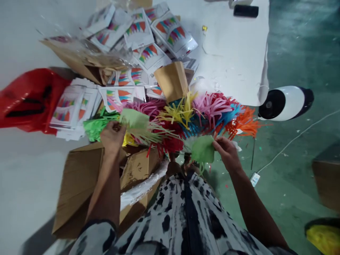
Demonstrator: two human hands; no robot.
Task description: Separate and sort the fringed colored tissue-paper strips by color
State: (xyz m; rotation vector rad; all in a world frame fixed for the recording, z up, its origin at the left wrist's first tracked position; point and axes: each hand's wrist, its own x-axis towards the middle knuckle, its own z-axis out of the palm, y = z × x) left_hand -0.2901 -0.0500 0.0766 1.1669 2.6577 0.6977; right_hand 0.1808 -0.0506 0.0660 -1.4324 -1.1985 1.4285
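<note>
My left hand (113,134) pinches the corner of a pale green sheet of tissue paper (135,119) whose right side is cut into fringe. Between thumb and fingers, my right hand (225,150) grips another light green tissue piece (203,149), with strips hanging below it. Under and behind both lie bunches of fringed tissue: bright green (98,124) by my left wrist, yellow (177,112) and red (171,140) in the middle, pink (212,106), blue (230,116) and orange (245,122) to the right. Whether the two green pieces are joined cannot be seen.
Clear packets with printed cards (170,33) pile up on the white table (233,56). A red plastic bag (32,99) lies far left. Below my left arm stands an open cardboard box (79,177). A white and black bin-like object (285,102) and a cable (297,136) are at right.
</note>
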